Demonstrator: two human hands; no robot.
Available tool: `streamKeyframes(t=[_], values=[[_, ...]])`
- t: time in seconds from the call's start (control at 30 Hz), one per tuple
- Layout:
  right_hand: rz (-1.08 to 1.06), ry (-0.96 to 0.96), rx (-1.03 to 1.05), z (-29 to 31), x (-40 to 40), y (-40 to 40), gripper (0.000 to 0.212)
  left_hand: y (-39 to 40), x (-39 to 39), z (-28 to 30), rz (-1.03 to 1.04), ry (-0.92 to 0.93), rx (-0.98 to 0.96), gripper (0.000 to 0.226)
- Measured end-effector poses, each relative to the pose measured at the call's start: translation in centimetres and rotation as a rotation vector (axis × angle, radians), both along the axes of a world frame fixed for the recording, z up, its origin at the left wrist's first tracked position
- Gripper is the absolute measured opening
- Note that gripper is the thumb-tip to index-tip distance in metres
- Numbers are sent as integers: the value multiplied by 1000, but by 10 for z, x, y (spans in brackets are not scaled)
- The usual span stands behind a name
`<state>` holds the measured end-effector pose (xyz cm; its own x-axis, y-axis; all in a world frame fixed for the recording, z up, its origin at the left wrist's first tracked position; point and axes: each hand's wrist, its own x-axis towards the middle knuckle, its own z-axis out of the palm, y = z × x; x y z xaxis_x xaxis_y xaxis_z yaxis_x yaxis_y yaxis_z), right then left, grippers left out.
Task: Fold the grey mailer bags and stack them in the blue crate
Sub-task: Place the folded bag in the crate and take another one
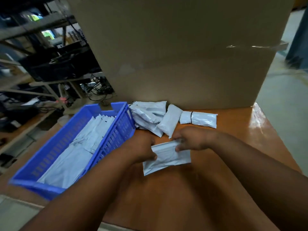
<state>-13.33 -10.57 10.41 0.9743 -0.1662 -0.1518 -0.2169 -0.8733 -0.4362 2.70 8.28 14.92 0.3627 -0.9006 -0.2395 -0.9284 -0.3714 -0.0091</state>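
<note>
Grey mailer bags point(166, 157), blue crate point(116, 130), brown table point(216, 189)

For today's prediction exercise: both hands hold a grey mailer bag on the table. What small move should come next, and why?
Probably finish the fold: the left hand and right hand grip the mailer bag, which lies creased and only partly doubled on the wooden table. The blue crate with stacked bags sits just left.

Two bare forearms, no sleeves visible
</note>
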Motion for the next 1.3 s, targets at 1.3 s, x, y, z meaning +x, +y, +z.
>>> streamKeyframes(t=[1.3], values=[[529, 223, -603, -33, 495, 288, 31, 244, 319, -44, 467, -31, 473, 58]])
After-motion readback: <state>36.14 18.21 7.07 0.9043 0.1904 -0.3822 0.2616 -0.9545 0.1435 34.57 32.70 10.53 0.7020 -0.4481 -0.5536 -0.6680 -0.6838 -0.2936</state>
